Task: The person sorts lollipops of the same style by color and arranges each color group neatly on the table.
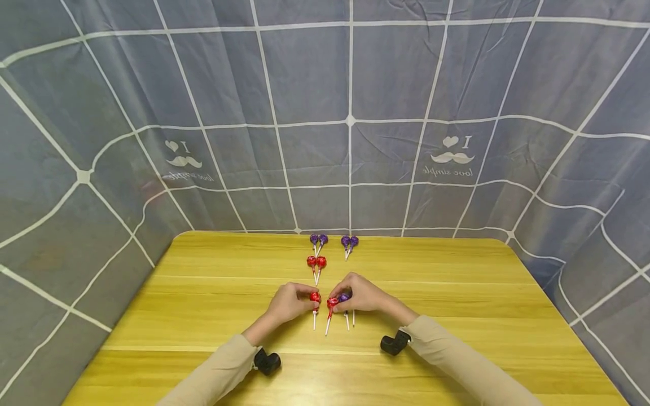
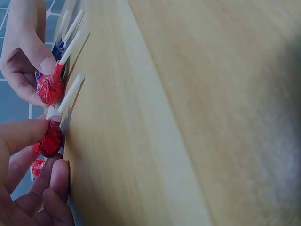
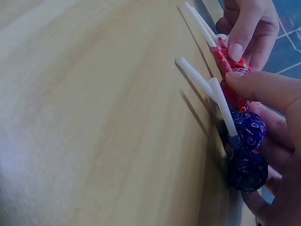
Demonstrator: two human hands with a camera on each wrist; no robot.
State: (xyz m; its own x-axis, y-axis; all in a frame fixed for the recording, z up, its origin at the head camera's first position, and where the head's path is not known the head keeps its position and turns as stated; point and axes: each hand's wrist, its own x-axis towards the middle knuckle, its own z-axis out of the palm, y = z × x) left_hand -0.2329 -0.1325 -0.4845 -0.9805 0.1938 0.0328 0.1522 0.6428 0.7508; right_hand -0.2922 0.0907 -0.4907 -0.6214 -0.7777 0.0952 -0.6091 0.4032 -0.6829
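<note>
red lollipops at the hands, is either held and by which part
The left hand pinches one red lollipop by its wrapped candy end; the right hand pinches another red lollipop likewise.

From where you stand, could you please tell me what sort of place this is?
Probably a makeshift recording booth indoors: a grey curtain hangs behind and beside a wooden table, and two black wrist cameras are in view.

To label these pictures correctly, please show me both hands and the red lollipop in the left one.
Left hand (image 1: 288, 303): head view, middle of hand.
Right hand (image 1: 363, 294): head view, middle of hand.
Red lollipop (image 2: 51, 141): left wrist view, wrapped head.
</note>
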